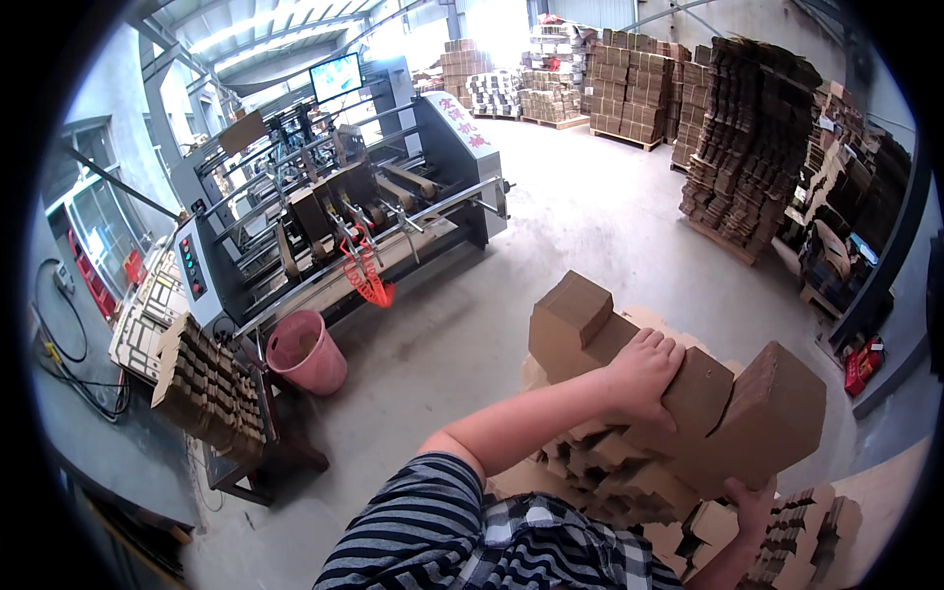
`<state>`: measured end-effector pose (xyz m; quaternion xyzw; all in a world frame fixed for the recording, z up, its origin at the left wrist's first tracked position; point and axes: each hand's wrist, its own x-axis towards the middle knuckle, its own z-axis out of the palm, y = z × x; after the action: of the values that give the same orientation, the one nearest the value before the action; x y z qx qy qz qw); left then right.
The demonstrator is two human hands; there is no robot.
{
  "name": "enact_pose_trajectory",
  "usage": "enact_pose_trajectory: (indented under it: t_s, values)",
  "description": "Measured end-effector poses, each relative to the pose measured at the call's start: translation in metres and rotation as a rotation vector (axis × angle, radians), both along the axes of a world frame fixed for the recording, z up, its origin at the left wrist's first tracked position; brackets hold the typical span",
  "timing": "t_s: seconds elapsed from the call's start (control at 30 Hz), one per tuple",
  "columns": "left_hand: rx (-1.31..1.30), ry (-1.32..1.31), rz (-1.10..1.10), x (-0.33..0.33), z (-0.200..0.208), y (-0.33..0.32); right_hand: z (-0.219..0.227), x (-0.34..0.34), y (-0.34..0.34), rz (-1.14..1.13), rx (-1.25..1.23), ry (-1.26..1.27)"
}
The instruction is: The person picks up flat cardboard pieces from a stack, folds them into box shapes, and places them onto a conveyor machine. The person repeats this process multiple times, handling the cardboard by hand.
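Your cardboard block (pixel 708 438), brown, thick and notched along its top, is at four o'clock, tilted above loose cardboard pieces (pixel 615 472) at five o'clock. Your left hand (pixel 639 379) reaches across from the six o'clock side and lies over the block's upper edge, in the dip between the two raised ends; its four fingers sit close together, with the thumb set apart, lower on the near face, so you grip the edge between them. Your right hand (pixel 752 508) is at the block's lower edge, nearer five o'clock, touching it from below; its fingers are partly hidden, so I cannot tell whether they are spread or pressed together. At ten o'clock from the centre stands a grey machine (pixel 457 128) with rollers, belts and an orange coiled hose (pixel 368 279) hanging at its front. A pink bin (pixel 320 366) stands between eight and nine o'clock, just beside a low table (pixel 295 462) bearing a cardboard stack (pixel 208 393). At two o'clock a tall cardboard pile (pixel 742 147) rests on a wooden pallet (pixel 721 239).
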<state>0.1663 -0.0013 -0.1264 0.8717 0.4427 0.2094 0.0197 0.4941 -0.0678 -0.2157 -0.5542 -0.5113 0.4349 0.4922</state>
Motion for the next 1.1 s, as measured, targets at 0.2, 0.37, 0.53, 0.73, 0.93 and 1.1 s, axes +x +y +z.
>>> enact_pose_trajectory:
  t_s: [0.2,0.37,0.53,0.73,0.93,1.1]
  values:
    - [0.072,-0.02,0.039,0.004,-0.004,-0.007,0.005,-0.004,-0.001,0.027,0.004,0.065]
    - [0.143,0.021,0.065,0.003,-0.009,-0.009,-0.001,0.004,0.001,0.07,-0.032,0.051]
    - [0.139,0.013,0.063,0.004,-0.006,-0.012,0.006,-0.001,-0.004,0.051,-0.004,0.036]
    - [0.151,0.053,0.066,0.003,-0.008,-0.01,0.007,0.006,0.004,0.044,-0.099,-0.095]
    - [0.123,0.073,0.057,0.003,-0.004,-0.011,0.02,-0.005,-0.003,0.001,-0.111,-0.099]
    - [0.112,0.063,0.057,0.002,-0.005,-0.011,0.005,0.008,0.001,0.004,-0.052,-0.116]
